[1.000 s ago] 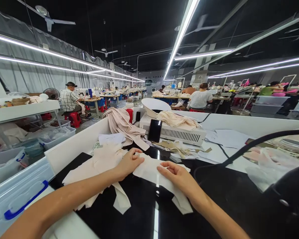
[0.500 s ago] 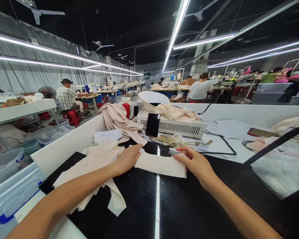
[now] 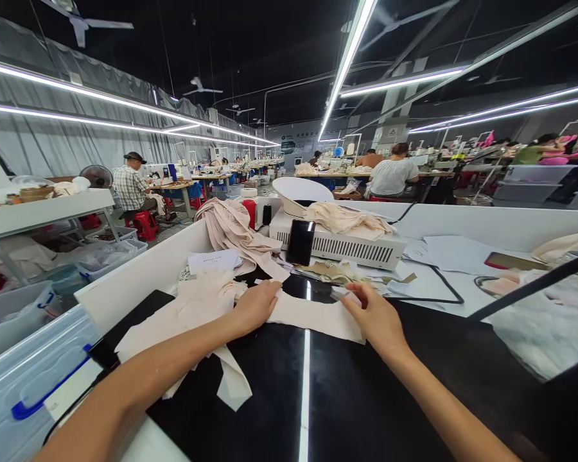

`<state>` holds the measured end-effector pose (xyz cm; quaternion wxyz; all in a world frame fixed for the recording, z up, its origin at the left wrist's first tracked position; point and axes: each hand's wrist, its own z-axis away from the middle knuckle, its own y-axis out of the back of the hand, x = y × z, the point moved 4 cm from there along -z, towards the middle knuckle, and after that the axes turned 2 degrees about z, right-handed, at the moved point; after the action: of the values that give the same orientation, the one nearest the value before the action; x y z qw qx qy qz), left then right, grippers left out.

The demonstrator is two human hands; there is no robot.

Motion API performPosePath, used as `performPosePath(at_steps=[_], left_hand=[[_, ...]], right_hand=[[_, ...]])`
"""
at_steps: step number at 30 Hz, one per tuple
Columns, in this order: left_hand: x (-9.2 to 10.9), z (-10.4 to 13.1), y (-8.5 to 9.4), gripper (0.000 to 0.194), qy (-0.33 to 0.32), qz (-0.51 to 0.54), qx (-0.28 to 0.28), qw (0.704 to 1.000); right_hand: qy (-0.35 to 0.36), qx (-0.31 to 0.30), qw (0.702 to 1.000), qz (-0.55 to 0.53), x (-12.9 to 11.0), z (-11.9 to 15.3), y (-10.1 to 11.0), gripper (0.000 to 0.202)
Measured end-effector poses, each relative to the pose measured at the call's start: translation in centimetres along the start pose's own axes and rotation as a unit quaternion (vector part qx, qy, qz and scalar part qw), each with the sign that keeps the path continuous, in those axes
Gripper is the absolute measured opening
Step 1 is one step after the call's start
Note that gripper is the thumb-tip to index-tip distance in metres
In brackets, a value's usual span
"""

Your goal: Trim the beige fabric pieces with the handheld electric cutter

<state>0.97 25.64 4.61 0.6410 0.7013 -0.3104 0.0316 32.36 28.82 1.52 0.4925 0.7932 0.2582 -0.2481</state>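
A pale cream fabric piece stretches between my two hands over the black table top. My left hand is closed on its left end, knuckles up. At the other end, my right hand pinches the upper right corner between thumb and fingers. More cream fabric pieces lie heaped under and beside my left forearm, with one strip pointing toward me. My left fingertips are partly hidden behind the hand.
Behind my hands stand a phone and a white vented box with cloth on it. A pinkish fabric bundle lies at the back left. Plastic bags and a black bar are on the right. Co-workers sit at tables beyond.
The view has shifted slightly, moving the scene a little rightward. The fabric's upper edge now sags into a curve between my hands. Both hands keep their hold.
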Motion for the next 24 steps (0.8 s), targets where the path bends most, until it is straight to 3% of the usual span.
performPosePath(at_steps=[6, 12, 17, 20, 24], left_hand=[[0.7, 0.6, 1.7, 0.048, 0.017, -0.029, -0.021, 0.999], [-0.8, 4.4, 8.4, 0.027, 0.021, -0.064, -0.013, 0.998], [-3.7, 9.5, 13.2, 0.016, 0.088, -0.118, -0.031, 0.989], [-4.9, 11.8, 13.9, 0.011, 0.138, -0.144, -0.037, 0.979], [-6.0, 13.6, 13.5, 0.029, 0.2, -0.164, -0.025, 0.966]], right_hand=[[0.076, 0.001, 0.997, -0.013, -1.5, 1.3, -0.5, 0.028], [0.111, -0.019, 0.992, -0.049, -4.2, 4.0, -0.5, 0.042], [0.118, -0.04, 0.989, -0.078, -5.9, 6.7, -1.4, 0.046], [0.124, -0.051, 0.987, -0.09, -6.5, 8.0, -2.6, 0.047], [0.15, -0.071, 0.981, -0.103, -7.0, 9.4, -3.6, 0.047]])
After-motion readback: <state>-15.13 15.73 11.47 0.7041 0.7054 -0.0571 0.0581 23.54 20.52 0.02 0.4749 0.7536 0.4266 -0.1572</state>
